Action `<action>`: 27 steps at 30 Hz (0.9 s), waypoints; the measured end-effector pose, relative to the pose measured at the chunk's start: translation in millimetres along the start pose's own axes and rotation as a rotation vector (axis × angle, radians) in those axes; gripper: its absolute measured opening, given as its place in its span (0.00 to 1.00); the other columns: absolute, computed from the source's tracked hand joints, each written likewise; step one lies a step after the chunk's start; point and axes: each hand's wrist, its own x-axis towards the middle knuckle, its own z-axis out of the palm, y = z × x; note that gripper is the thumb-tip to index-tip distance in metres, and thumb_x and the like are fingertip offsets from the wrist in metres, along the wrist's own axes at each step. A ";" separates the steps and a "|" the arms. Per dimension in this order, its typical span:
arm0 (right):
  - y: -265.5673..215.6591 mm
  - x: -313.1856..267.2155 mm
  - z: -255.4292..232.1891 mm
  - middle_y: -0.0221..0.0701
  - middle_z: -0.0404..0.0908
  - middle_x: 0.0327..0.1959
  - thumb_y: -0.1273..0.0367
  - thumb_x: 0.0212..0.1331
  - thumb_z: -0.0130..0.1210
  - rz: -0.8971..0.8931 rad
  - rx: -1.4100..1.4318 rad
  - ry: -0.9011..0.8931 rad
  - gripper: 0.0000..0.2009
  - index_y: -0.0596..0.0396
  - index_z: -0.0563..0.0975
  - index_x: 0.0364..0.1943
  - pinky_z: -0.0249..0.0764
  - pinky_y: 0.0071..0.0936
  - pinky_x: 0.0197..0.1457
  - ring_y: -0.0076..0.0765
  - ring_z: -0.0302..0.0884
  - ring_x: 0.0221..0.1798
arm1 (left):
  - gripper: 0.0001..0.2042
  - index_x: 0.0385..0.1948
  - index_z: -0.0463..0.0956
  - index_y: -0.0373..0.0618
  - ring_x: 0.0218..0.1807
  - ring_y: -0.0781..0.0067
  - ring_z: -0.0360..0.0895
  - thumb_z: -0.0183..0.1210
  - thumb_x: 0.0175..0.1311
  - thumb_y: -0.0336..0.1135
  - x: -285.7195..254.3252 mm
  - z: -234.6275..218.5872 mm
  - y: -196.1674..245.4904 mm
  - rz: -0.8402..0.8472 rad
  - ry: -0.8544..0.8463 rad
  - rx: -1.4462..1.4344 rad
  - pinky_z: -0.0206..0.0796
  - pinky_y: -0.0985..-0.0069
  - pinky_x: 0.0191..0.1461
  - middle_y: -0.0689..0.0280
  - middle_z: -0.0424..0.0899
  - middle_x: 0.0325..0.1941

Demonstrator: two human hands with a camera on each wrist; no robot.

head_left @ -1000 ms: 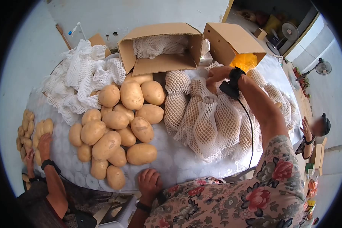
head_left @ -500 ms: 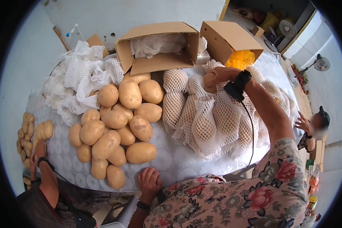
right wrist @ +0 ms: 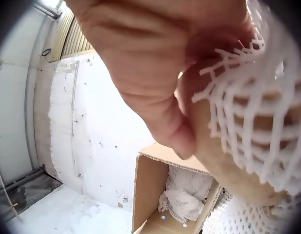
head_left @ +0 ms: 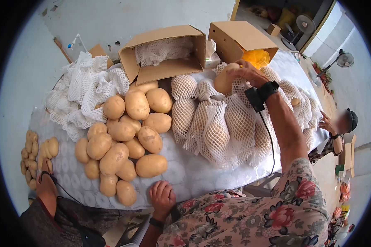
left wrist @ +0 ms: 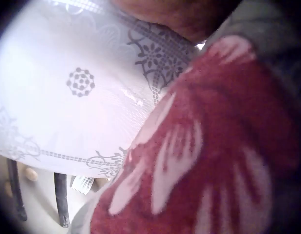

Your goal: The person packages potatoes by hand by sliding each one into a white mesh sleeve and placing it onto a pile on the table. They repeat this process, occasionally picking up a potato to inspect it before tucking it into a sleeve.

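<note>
Facing a mound of white netting [head_left: 84, 82] at the left of the table [head_left: 183, 166], behind and beside loose potatoes [head_left: 121, 131]. Rests the left hand [head_left: 162, 196] on the near edge, right of the pile — with fingers loosely bent. Faces an open carton [head_left: 169, 73] beyond, with more mesh inside. Holds a bare-ended potato [head_left: 224, 80] in the right hand [head_left: 249, 74], between thumb and fingers — above netted potatoes [head_left: 216, 131], with white mesh across part of it, near an orange bag [head_left: 256, 59] at a second carton [head_left: 239, 35].
</note>
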 end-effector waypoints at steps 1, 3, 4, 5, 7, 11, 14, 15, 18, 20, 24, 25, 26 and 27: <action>-1.1 -2.7 -7.3 0.38 0.75 0.46 0.56 0.42 0.65 0.017 0.084 -0.018 0.32 0.61 0.72 0.51 0.72 0.29 0.49 0.35 0.73 0.49 | 0.05 0.29 0.75 0.47 0.49 0.61 0.74 0.56 0.50 0.30 0.8 -0.5 0.7 -0.002 0.002 -0.004 0.62 0.60 0.55 0.65 0.78 0.42; 6.7 -7.4 -10.6 0.37 0.74 0.47 0.54 0.45 0.64 0.009 0.288 0.129 0.31 0.59 0.72 0.51 0.74 0.31 0.48 0.34 0.73 0.49 | 0.04 0.29 0.75 0.47 0.49 0.61 0.74 0.56 0.50 0.30 2.3 -1.1 2.9 -0.006 0.008 -0.015 0.62 0.61 0.55 0.65 0.78 0.42; 11.2 -5.4 -11.9 0.36 0.74 0.47 0.52 0.45 0.64 0.009 0.392 0.179 0.31 0.58 0.72 0.51 0.73 0.31 0.47 0.33 0.73 0.48 | 0.04 0.29 0.75 0.47 0.49 0.61 0.74 0.56 0.50 0.30 2.6 -1.2 3.5 -0.007 0.006 -0.014 0.62 0.61 0.55 0.65 0.78 0.42; 13.6 -4.3 -14.9 0.35 0.74 0.46 0.51 0.44 0.65 0.008 0.496 0.229 0.32 0.57 0.72 0.51 0.73 0.31 0.46 0.33 0.73 0.48 | 0.05 0.29 0.75 0.47 0.49 0.61 0.73 0.56 0.50 0.30 3.0 -1.4 3.5 -0.006 0.006 -0.013 0.62 0.61 0.55 0.65 0.78 0.41; 15.9 -7.6 -24.5 0.35 0.74 0.47 0.52 0.49 0.62 -0.036 0.615 0.156 0.29 0.56 0.73 0.51 0.74 0.35 0.48 0.35 0.74 0.48 | 0.05 0.29 0.75 0.47 0.49 0.61 0.73 0.56 0.50 0.30 2.8 -1.9 2.9 -0.002 0.002 -0.012 0.61 0.60 0.55 0.65 0.78 0.41; -2.2 -35.9 -29.4 0.37 0.75 0.49 0.53 0.53 0.59 -0.137 0.746 0.121 0.29 0.58 0.70 0.54 0.75 0.34 0.51 0.36 0.75 0.49 | 0.06 0.32 0.74 0.45 0.50 0.58 0.73 0.55 0.51 0.29 1.6 -2.1 2.4 0.009 -0.006 -0.023 0.60 0.60 0.56 0.63 0.77 0.42; -20.0 -62.4 -23.0 0.39 0.76 0.48 0.52 0.55 0.57 -0.240 0.815 0.044 0.31 0.63 0.68 0.54 0.75 0.33 0.52 0.36 0.77 0.49 | 0.07 0.32 0.75 0.45 0.51 0.58 0.72 0.56 0.50 0.29 0.9 -3.0 3.7 0.000 -0.012 -0.027 0.60 0.59 0.56 0.63 0.77 0.43; -27.9 -74.5 -17.8 0.39 0.76 0.48 0.52 0.56 0.56 -0.255 0.789 0.008 0.30 0.63 0.68 0.54 0.75 0.33 0.53 0.36 0.77 0.49 | 0.08 0.32 0.75 0.46 0.51 0.59 0.72 0.57 0.49 0.29 0.8 -3.5 4.1 -0.007 -0.014 -0.026 0.60 0.59 0.56 0.63 0.77 0.44; -55.9 -122.0 11.8 0.41 0.76 0.48 0.52 0.56 0.56 -0.297 0.725 -0.115 0.30 0.64 0.68 0.54 0.75 0.33 0.53 0.37 0.77 0.49 | 0.10 0.35 0.74 0.45 0.52 0.58 0.71 0.58 0.49 0.28 0.7 -5.0 4.7 0.003 -0.014 -0.036 0.60 0.59 0.57 0.63 0.76 0.45; -53.6 -143.9 42.0 0.41 0.76 0.48 0.49 0.55 0.56 -0.214 0.743 -0.263 0.32 0.62 0.68 0.54 0.74 0.33 0.54 0.37 0.76 0.50 | 0.12 0.37 0.74 0.45 0.53 0.59 0.71 0.58 0.49 0.28 0.1 -3.7 1.1 0.025 -0.007 -0.088 0.59 0.59 0.58 0.62 0.76 0.45; -38.6 -191.4 123.6 0.39 0.74 0.54 0.48 0.59 0.51 0.094 1.082 -0.375 0.29 0.57 0.69 0.55 0.70 0.39 0.59 0.38 0.74 0.54 | 0.15 0.44 0.71 0.42 0.49 0.56 0.74 0.58 0.52 0.29 -2.6 -9.6 -3.3 -0.120 -0.015 -0.403 0.65 0.61 0.53 0.58 0.76 0.47; -34.0 -200.5 142.2 0.38 0.74 0.55 0.48 0.61 0.50 0.202 1.172 -0.365 0.28 0.56 0.69 0.55 0.70 0.40 0.59 0.38 0.73 0.55 | 0.16 0.45 0.70 0.41 0.48 0.56 0.75 0.57 0.53 0.29 -5.5 -10.8 -4.9 -0.203 -0.021 -0.530 0.66 0.62 0.51 0.57 0.76 0.47; -28.6 -206.5 157.1 0.38 0.74 0.54 0.48 0.61 0.49 0.251 1.249 -0.420 0.28 0.56 0.69 0.55 0.69 0.40 0.59 0.38 0.74 0.55 | 0.18 0.48 0.69 0.40 0.47 0.57 0.76 0.59 0.56 0.33 -0.3 -18.1 -1.9 -0.247 0.001 -0.645 0.68 0.64 0.49 0.56 0.76 0.49; -24.0 -211.5 169.1 0.38 0.74 0.54 0.47 0.61 0.49 0.296 1.324 -0.470 0.28 0.55 0.69 0.55 0.69 0.40 0.59 0.37 0.74 0.54 | 0.21 0.52 0.67 0.40 0.47 0.58 0.76 0.60 0.59 0.37 9.8 -28.2 4.2 -0.285 0.030 -0.761 0.70 0.66 0.47 0.55 0.76 0.50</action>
